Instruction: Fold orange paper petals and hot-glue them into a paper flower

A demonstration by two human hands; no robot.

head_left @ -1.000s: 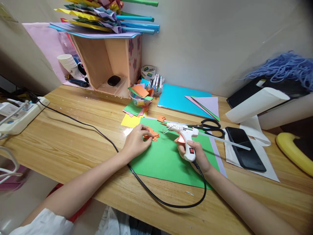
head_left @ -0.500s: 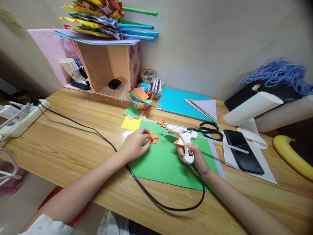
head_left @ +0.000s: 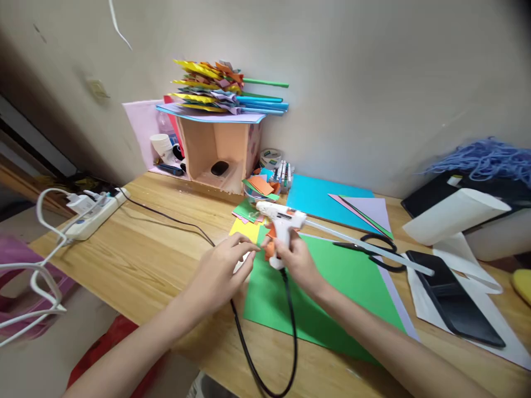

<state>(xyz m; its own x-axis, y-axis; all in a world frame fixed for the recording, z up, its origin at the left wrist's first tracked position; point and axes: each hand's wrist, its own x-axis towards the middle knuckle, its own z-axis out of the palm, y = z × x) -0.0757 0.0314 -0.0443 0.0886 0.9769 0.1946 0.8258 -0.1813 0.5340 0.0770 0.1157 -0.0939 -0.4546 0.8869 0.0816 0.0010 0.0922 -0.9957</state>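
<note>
My right hand (head_left: 299, 264) is wrapped around the handle of a white hot glue gun (head_left: 282, 214). Its nozzle points left, and a long clear glue stick (head_left: 369, 246) sticks out of the back. My left hand (head_left: 228, 268) hovers just left of the gun, thumb and fingers apart, with nothing visible between them. Orange paper pieces (head_left: 269, 249) lie on the green sheet (head_left: 340, 276), partly hidden behind the gun and my right fingers. Whether my left fingertips touch the orange paper cannot be made out.
Black scissors (head_left: 375, 249) and a phone (head_left: 456, 298) lie at the right. Behind are a tub of paper scraps (head_left: 262, 188), a blue sheet (head_left: 315, 199) and a box (head_left: 215, 146) topped with paper flowers (head_left: 215, 85). A black cord (head_left: 161, 207) runs to a power strip (head_left: 99, 213).
My right hand has brought the glue gun left, over the orange paper and close to my left hand. My left fingers have come off the orange paper and spread. The camera view has shifted.
</note>
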